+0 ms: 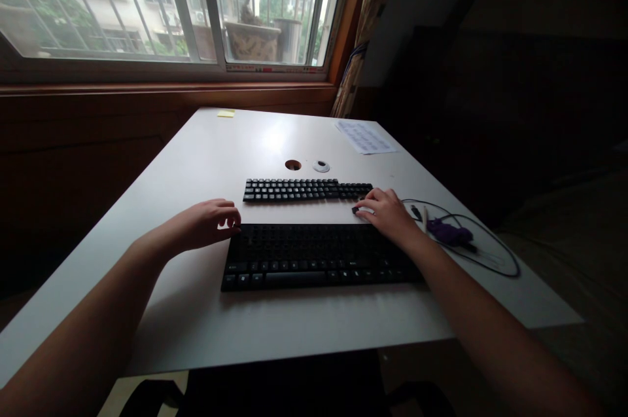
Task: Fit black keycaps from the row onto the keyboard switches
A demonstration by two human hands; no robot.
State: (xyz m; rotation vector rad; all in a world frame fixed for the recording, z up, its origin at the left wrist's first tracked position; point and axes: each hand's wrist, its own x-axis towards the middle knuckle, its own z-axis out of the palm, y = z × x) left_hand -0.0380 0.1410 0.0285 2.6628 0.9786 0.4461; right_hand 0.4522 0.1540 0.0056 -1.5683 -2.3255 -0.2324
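Note:
A black keyboard point(304, 277) lies on the white table. Its lower rows carry keycaps, while the upper part looks dark and stripped of them. Behind it, loose black keycaps point(289, 190) stand in close rows. My left hand point(213, 224) has its fingers curled at the keyboard's far left corner, thumb and forefinger closed on the edge. Between the thumb and fingers of my right hand point(385, 214) is a small black keycap point(356, 210), held just in front of the right end of the rows. My right forearm covers the keyboard's right end.
On the right lie a looped black cable point(510, 260) and a purple item point(449, 232) I cannot make out. A printed sheet point(366, 137) and yellow sticky notes point(226, 113) are at the back. A round hole point(293, 165) and a white ring point(321, 167) sit mid-table.

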